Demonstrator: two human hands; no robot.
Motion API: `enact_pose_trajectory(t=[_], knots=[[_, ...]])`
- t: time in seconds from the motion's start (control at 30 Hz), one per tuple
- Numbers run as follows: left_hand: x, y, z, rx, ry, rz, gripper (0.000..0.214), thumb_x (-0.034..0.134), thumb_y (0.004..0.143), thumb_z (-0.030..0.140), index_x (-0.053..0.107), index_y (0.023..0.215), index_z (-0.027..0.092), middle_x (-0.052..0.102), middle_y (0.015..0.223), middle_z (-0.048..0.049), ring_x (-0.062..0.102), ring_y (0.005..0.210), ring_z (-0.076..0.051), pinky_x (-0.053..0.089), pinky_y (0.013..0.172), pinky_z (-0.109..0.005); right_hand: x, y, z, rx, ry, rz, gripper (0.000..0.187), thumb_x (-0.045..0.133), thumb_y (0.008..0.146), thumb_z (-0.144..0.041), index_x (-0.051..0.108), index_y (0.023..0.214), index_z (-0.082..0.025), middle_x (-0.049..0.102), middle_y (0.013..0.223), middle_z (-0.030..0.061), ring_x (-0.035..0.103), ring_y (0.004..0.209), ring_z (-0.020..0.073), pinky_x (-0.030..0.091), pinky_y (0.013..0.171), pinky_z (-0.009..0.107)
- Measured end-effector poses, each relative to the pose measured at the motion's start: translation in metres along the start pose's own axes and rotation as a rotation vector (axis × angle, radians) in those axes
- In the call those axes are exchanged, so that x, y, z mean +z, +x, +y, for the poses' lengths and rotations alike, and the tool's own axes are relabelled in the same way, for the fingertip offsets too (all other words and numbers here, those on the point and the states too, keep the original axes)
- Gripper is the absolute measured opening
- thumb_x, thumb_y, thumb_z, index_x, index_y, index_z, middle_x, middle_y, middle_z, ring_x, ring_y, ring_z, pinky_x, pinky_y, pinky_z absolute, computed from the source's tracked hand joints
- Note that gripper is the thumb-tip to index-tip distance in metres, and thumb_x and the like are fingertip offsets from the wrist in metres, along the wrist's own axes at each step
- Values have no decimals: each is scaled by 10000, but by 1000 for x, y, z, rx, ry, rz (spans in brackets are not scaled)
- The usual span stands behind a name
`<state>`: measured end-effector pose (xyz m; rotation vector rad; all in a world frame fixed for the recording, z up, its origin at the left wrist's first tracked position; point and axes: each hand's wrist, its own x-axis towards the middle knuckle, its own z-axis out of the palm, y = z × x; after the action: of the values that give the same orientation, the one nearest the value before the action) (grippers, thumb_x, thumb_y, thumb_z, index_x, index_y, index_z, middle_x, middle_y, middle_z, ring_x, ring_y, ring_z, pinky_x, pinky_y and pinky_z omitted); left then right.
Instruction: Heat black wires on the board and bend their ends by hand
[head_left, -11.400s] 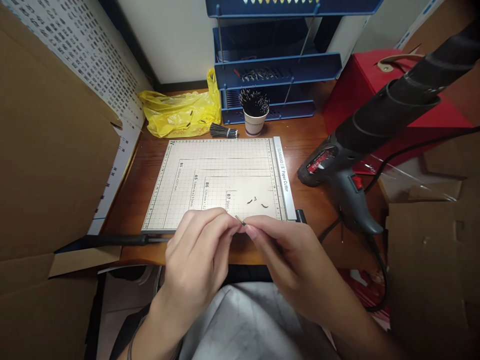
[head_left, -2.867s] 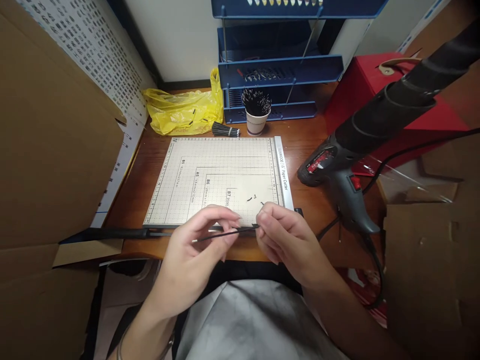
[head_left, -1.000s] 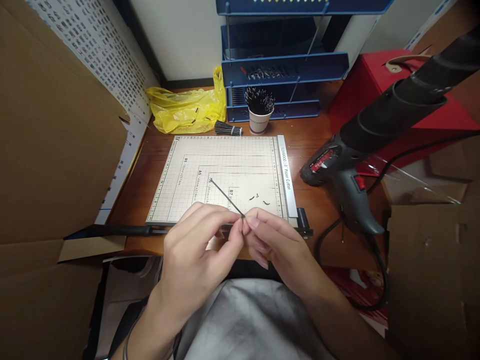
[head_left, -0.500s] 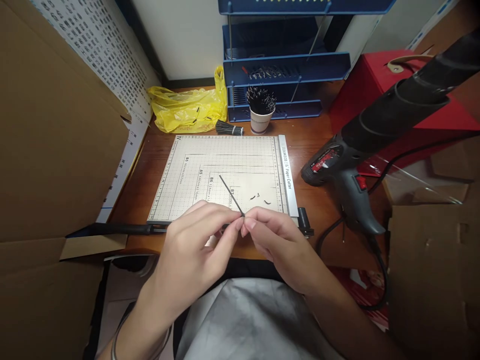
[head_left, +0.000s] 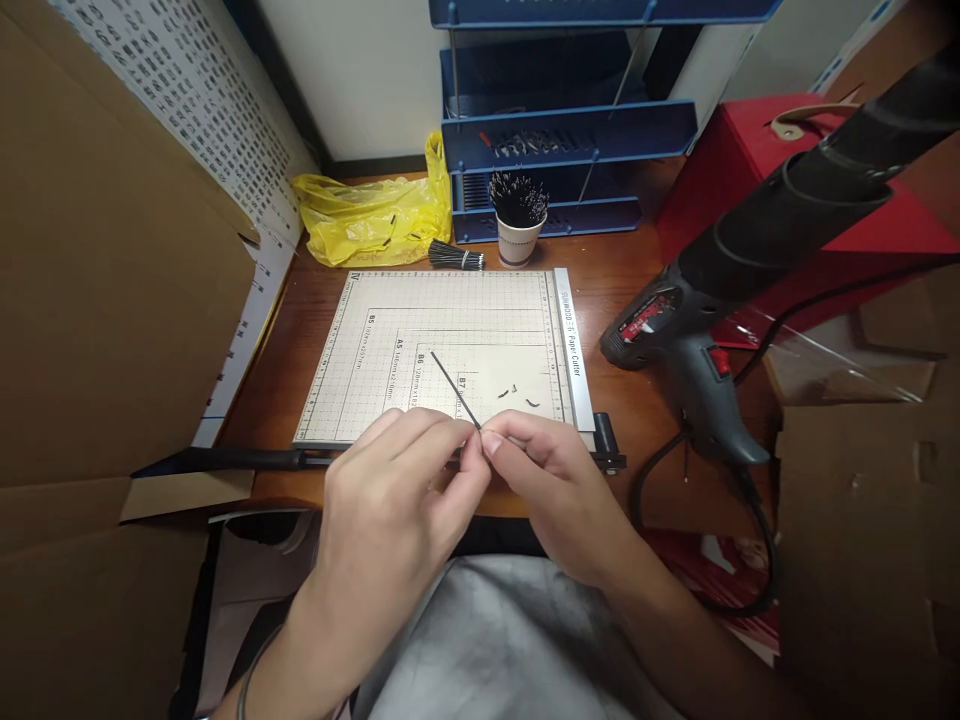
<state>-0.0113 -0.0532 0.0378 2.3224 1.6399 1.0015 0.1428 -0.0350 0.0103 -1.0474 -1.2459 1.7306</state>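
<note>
A thin black wire [head_left: 454, 388] slants up and to the left from my fingertips, its far end over the gridded board of a paper cutter [head_left: 390, 290]. My left hand [head_left: 409, 480] pinches its near end between thumb and forefinger. Touching that same end, the fingertips of my right hand [head_left: 559, 480] are pressed together; the exact spot they grip is covered by the fingers. Several short black scraps [head_left: 532, 403] lie on the board just beyond my right hand.
A paper cup [head_left: 518, 242] of black wires and a tied wire bundle [head_left: 456, 256] stand behind the board, near a yellow bag [head_left: 371, 215] and blue tiered trays [head_left: 570, 140]. A heat gun [head_left: 697, 330] is at right, cutter handle [head_left: 225, 458] at left, cardboard [head_left: 112, 250] beyond.
Both hands stay together at the wire's near end, with my left fingers slightly shifted. The whole view has moved a little, and the wire keeps nearly the same slant.
</note>
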Motion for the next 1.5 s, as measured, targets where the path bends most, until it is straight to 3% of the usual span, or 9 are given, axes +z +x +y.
enact_pose_trajectory(t=[0.27,0.4,0.63,0.83,1.13,1.3,1.5], knots=[[5,-1,-2,-9,-27,10,83,673,927,146,698,851,168,721,805,-14,607,694,-133,485,658,-282,-5,5,0,117,193,-32,247,598,887,-317,535,678,-202,286,534,-93,180,514,90,195,507,272],[4,2,-5,-59,-137,-34,108,660,918,128,698,830,178,696,762,8,593,657,-99,481,614,-228,-7,4,2,166,261,-92,239,591,901,-358,549,722,-204,279,513,-101,167,495,91,160,488,277],[1,3,-8,-141,-174,-81,151,650,900,137,687,759,180,660,687,29,559,592,-79,445,567,-211,-7,-5,3,26,-164,-39,277,483,1056,-368,557,840,-211,463,720,-50,395,672,113,316,611,275],[2,1,-9,-219,-249,-119,135,653,914,137,707,803,190,706,757,36,612,650,-80,466,608,-207,-7,-5,3,24,-207,-20,271,452,1069,-321,556,843,-211,507,762,-54,440,732,109,364,670,261],[9,-7,-5,-187,-237,-42,95,652,944,119,716,921,185,728,849,22,614,689,-77,490,652,-209,-4,-4,-2,-84,-404,19,321,406,1076,-282,492,776,-206,456,686,-63,412,649,99,329,603,259],[8,-9,-8,-118,-215,-55,106,626,953,91,693,962,172,715,875,6,613,745,-87,490,699,-213,-4,-6,-5,-167,-697,35,303,420,1049,-249,434,749,-211,411,627,-63,361,556,105,244,558,294],[7,-11,-8,-42,-168,-30,115,607,953,60,670,978,153,700,878,-12,631,803,-105,503,745,-225,-4,-11,-9,-285,-971,2,246,356,1048,-207,404,808,-224,479,688,-29,411,579,141,211,578,319]])
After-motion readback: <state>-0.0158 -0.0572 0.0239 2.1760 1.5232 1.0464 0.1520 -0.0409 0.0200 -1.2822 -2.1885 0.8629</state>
